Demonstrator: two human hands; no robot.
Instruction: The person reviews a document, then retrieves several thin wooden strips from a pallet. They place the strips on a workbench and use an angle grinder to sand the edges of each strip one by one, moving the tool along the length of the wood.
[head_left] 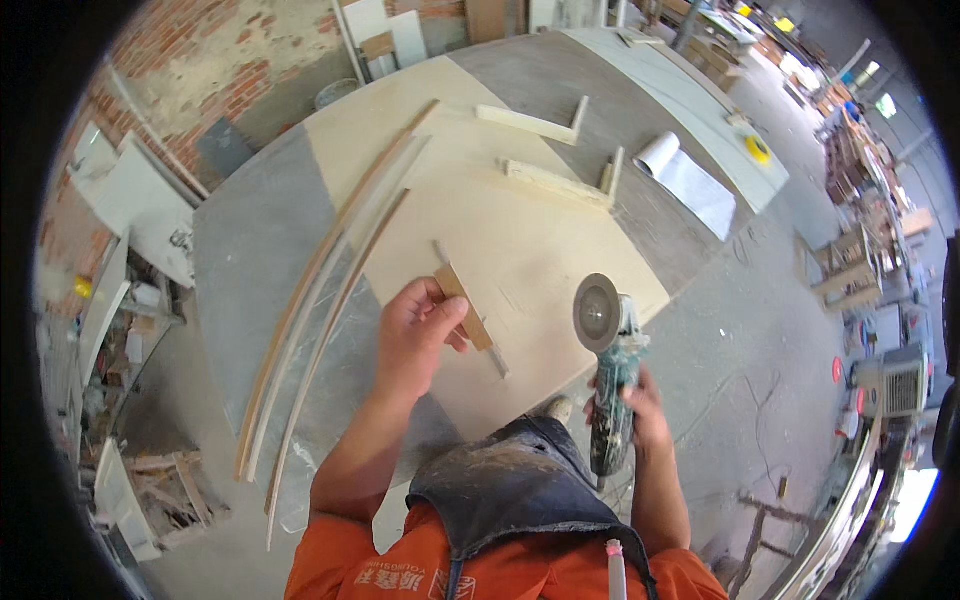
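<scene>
My left hand [418,335] grips a small flat wooden piece [463,305] with a thin strip under it, held over the near edge of a pale plywood sheet [500,210]. My right hand [640,405] holds a green angle grinder [612,380] upright, its round grey disc [596,313] facing up and left, a short way right of the wooden piece. The disc does not touch the wood.
Long curved wooden strips [320,300] lie along the sheet's left side on a grey table [250,250]. Two L-shaped wooden pieces [545,125] and a rolled paper sheet [680,170] lie farther back. Brick wall and boards at the left; stacked timber at the right.
</scene>
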